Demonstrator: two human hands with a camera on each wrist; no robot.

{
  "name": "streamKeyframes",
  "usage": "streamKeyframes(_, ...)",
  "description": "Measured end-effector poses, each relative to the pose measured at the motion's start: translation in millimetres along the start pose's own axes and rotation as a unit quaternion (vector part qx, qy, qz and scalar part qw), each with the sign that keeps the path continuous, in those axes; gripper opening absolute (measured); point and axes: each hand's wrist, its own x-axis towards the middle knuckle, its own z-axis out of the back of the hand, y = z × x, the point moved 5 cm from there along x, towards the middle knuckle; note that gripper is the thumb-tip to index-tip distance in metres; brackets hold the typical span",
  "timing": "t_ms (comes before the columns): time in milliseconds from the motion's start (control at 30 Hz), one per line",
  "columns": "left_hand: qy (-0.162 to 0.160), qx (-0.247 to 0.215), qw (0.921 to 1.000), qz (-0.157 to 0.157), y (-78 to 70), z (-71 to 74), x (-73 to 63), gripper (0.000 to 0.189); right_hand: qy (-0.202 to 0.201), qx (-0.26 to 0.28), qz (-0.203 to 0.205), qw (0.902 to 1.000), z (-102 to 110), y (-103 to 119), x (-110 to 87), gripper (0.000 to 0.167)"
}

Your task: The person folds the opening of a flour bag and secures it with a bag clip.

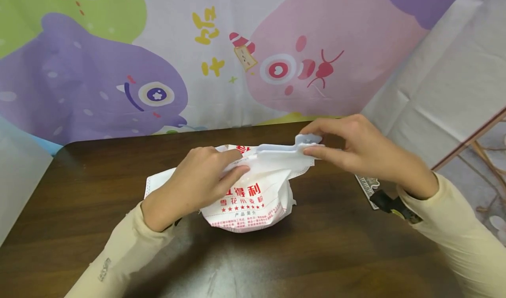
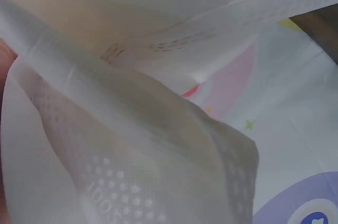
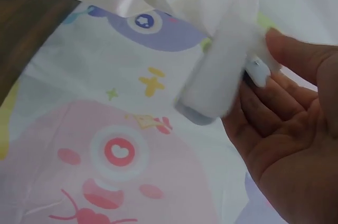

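A white flour bag (image 1: 247, 201) with red printing lies on the dark table, its top folded over. My left hand (image 1: 197, 181) pinches the folded top edge between thumb and fingers. In my right hand (image 1: 353, 146), thumb and fingers pinch the end of a pale bag clip (image 1: 278, 148), which lies along the bag's top edge. Seen from the right wrist, the clip (image 3: 216, 76) is blurred beside the curled fingers. The bag's white sheet (image 2: 132, 113) fills much of the left wrist view, so most of that hand is hidden there.
A small card or bag with a ruler-like edge (image 1: 368, 192) lies on the table (image 1: 336, 254) near the right wrist. A cartoon-printed cloth (image 1: 221, 100) hangs behind the table. A copper-coloured edge (image 1: 466, 142) runs along the right side.
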Motion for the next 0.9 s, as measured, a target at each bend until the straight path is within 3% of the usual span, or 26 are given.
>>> streamKeyframes(433,0.011,-0.011,0.9998,-0.009,0.6,5.9,3.3,0.022,0.042,-0.033,0.014,0.9985,-1,10,2.1,0.023)
streamKeyframes(800,0.014,-0.027,0.9995,0.002,5.7,0.4,4.5,0.020,0.009,-0.015,0.031,0.9994,-15,12,2.5,0.015)
streamKeyframes(900,0.017,-0.024,0.9995,0.009,7.0,-0.6,4.4,0.017,-0.001,-0.012,0.036,0.9993,-20,12,1.0,0.021)
